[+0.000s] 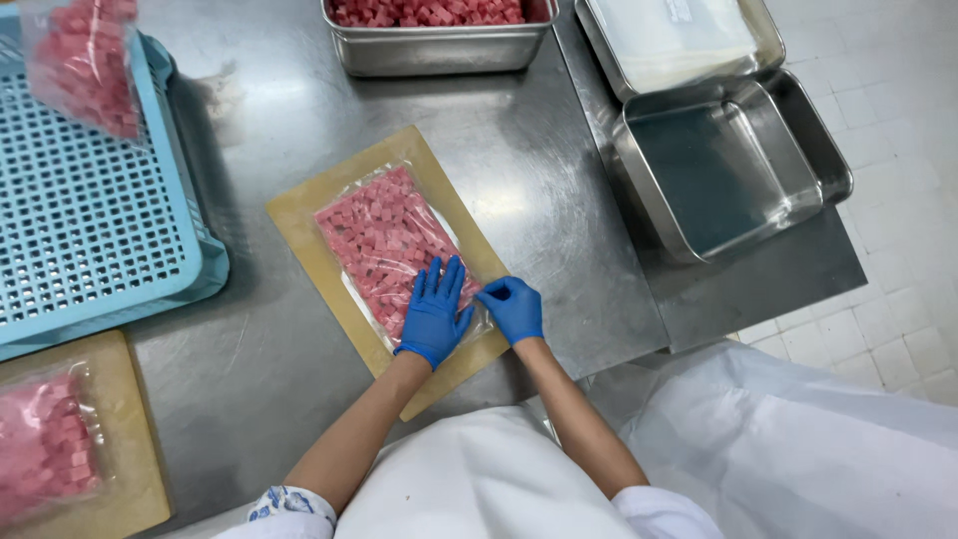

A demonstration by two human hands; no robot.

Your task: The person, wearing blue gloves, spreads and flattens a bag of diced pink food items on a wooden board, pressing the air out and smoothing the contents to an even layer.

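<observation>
A clear plastic bag of pink diced meat (379,240) lies flat on a tan board (299,215) on the steel table. My left hand (435,314), in a blue glove, presses flat on the near end of the bag with fingers spread. My right hand (513,307), also blue-gloved, rests at the bag's near right corner with fingers curled onto its edge; whether it pinches the plastic is unclear.
A light blue perforated crate (90,220) stands at the left, with another bag of pink cubes (85,60) above it. A second board with a filled bag (45,444) is at bottom left. A steel pan of cubes (439,45) stands at the back; empty steel trays (723,165) at right.
</observation>
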